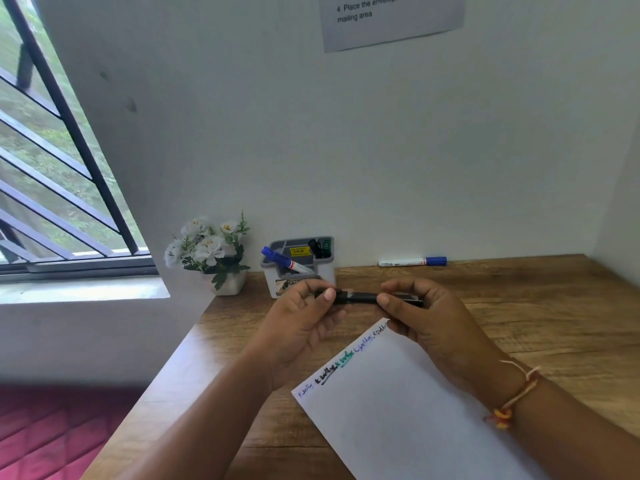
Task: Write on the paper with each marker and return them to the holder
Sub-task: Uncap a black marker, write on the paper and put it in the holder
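Note:
Both hands hold a black marker (360,297) level above the desk. My left hand (304,327) pinches its left end and my right hand (426,320) grips its right part. Below them a white paper (398,403) lies slanted on the wooden desk, with several words in blue, black and green along its upper edge. Behind the hands stands the grey holder (323,268), with a blue-capped marker (285,261) leaning in its left side and dark markers (320,247) at its right. Another blue-capped white marker (412,261) lies on the desk by the wall.
A small white pot of artificial white flowers (211,254) stands left of the holder, at the desk's corner. The wooden desk (536,306) meets the white wall at the back and right. A barred window (52,168) is on the left, and a printed sheet (391,15) hangs on the wall.

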`<move>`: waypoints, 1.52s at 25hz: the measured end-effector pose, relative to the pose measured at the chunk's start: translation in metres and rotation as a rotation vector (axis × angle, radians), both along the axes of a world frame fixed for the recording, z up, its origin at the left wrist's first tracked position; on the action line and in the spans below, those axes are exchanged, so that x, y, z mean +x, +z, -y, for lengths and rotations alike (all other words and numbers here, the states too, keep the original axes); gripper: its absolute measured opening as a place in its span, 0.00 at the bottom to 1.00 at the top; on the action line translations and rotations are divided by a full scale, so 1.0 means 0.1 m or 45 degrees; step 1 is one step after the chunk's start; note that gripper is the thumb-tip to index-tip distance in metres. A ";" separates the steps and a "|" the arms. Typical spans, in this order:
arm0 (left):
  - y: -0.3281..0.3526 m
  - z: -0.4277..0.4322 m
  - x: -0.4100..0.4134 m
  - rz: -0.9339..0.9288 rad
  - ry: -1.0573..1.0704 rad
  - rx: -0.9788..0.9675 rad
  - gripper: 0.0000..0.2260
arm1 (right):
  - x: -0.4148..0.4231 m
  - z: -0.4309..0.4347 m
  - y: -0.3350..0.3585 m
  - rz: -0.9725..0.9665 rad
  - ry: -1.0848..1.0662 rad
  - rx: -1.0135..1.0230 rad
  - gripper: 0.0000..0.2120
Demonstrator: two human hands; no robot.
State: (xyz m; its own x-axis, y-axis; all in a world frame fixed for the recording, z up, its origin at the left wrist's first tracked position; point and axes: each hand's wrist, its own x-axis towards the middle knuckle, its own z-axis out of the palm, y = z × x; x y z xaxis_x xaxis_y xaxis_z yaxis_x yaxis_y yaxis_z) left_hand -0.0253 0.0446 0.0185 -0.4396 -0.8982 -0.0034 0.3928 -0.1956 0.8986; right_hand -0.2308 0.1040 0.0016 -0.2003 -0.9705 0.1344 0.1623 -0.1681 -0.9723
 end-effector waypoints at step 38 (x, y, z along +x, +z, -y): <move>-0.13 1.06 -1.40 1.832 -0.054 -1.285 0.21 | 0.11 -0.05 -0.10 -1.569 -0.081 -0.024 0.16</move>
